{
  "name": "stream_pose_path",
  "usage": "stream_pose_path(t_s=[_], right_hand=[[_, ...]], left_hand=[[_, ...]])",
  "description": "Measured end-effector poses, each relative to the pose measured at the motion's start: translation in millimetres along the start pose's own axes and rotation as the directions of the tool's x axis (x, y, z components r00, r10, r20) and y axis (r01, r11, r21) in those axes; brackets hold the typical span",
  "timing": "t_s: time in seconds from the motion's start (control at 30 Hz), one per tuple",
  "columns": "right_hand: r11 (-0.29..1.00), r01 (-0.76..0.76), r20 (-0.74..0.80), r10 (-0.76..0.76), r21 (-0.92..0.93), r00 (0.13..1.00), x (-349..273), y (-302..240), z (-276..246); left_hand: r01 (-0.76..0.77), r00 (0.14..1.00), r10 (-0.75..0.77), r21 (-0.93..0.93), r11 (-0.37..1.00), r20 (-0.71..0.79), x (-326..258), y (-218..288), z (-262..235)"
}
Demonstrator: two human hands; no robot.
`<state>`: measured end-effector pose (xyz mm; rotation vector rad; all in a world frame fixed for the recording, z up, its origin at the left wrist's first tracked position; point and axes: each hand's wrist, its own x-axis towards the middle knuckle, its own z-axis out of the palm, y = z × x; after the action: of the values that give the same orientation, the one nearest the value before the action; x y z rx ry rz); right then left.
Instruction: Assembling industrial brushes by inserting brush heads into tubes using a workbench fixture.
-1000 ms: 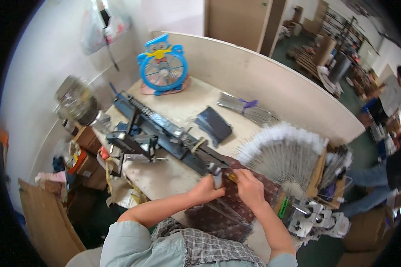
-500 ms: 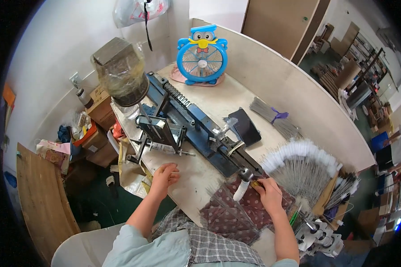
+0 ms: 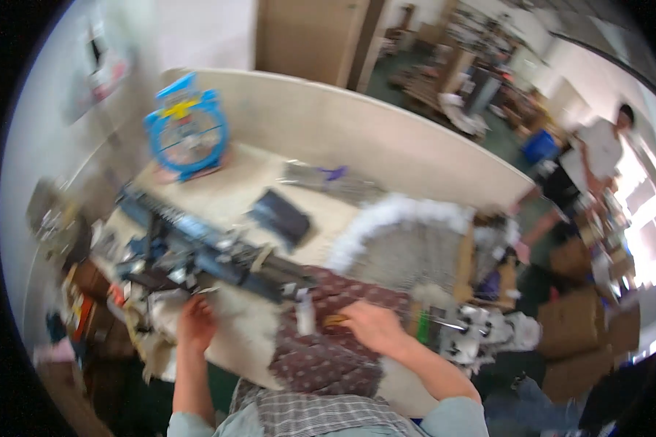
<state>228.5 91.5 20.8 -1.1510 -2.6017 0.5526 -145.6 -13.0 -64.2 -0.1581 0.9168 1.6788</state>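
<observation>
The picture is smeared by motion. My left hand [image 3: 197,322] is by the near left side of a blue-black metal bench machine [image 3: 226,266], its fingers curled but too blurred to read. My right hand [image 3: 375,326] is closed on a small yellow-brown piece [image 3: 335,320] over a dark red polka-dot cloth [image 3: 326,364]. Just left of that piece, a white handle [image 3: 305,315] hangs from the machine's near end. Beyond the cloth lies a wide fan of thin metal rods [image 3: 408,251] with white ends.
A blue cartoon fan [image 3: 189,138] stands at the table's back left. A dark flat case [image 3: 280,217] and a tied rod bundle [image 3: 328,180] lie behind the machine. White-and-metal equipment [image 3: 481,331] sits at right. Another person [image 3: 598,156] is far right, past the low partition [image 3: 386,120].
The view has swung to the right, so the table things sit further left. My right hand has moved away from the white handle with the yellow-brown piece. Another person has come into view.
</observation>
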Motion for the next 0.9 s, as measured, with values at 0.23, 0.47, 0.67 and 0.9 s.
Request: stream_pose_path(t_s=[0.23, 0.47, 0.67, 0.9], right_hand=[[0.978, 0.167, -0.262, -0.13, 0.123, 0.956, -8, -15, -40], [0.964, 0.002, -0.346, 0.094, 0.267, 0.934, -5, 25, -51], [0.914, -0.063, -0.197, 0.153, 0.401, 0.968, -1, 16, -58], [0.728, -0.216, -0.071, 0.342, 0.651, 0.937, -11, 23, -63]], left_hand=[[-0.139, 0.988, 0.143, 0.062, 0.988, -0.053, 16, -9, -13], [-0.075, 0.952, -0.068, 0.443, 0.893, 0.297, -83, -119, 140], [-0.204, 0.913, -0.034, 0.526, 0.826, 0.407, -59, -173, 173], [-0.312, 0.845, -0.069, 0.593, 0.742, 0.531, -60, -183, 185]])
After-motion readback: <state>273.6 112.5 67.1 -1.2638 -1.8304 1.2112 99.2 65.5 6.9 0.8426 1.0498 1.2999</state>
